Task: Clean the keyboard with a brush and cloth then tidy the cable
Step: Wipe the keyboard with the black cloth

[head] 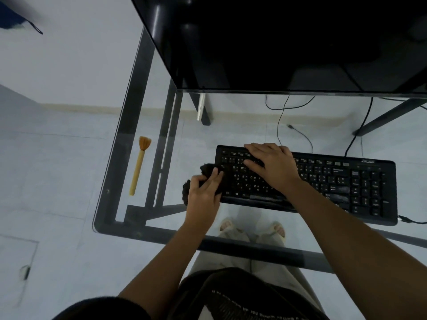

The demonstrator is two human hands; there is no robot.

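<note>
A black keyboard [342,181] lies across the glass desk [111,172]. My left hand [203,192] grips a dark cloth [208,170] bunched against the keyboard's left end. My right hand [272,165] rests flat on the upper left keys, fingers spread, holding nothing. A tan brush [139,166] with orange bristles lies on the glass to the left, apart from both hands. The keyboard cable [410,220] leaves the right front corner and runs off the frame.
A large black monitor [288,42] fills the back of the desk. Loose black cables [282,116] hang beneath the glass onto the tiled floor. The dark desk frame [159,144] and my feet show through the glass.
</note>
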